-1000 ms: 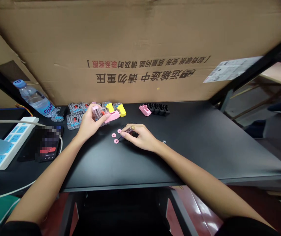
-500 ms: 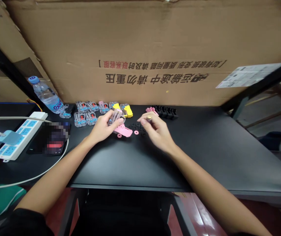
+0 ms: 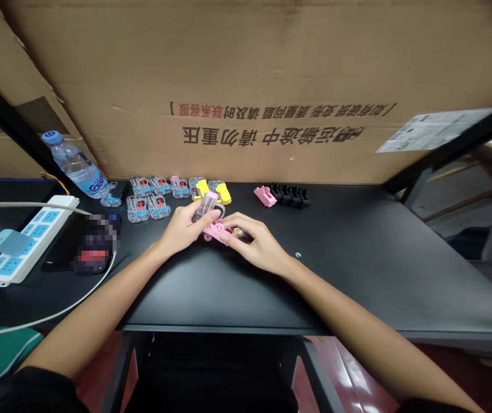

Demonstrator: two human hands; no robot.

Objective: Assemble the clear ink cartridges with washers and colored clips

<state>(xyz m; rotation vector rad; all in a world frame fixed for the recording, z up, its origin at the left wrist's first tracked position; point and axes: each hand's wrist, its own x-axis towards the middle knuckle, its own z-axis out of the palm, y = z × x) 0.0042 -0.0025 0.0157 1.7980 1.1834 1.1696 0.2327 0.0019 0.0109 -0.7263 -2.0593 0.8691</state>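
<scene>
both hands (image 3: 224, 232) hold a pink and clear piece (image 3: 214, 228).

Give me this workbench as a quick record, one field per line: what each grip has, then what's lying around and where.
Left grip: holding a clear-and-pink piece
Right grip: touching its pink part, with a gold-ended tool held in the fingers
Surface: black table
Back left: clear units, with yellow parts at their right end
Back centre: separate pink part beside black parts
Far left: bottle and power strip
Behind: printed cardboard
</scene>
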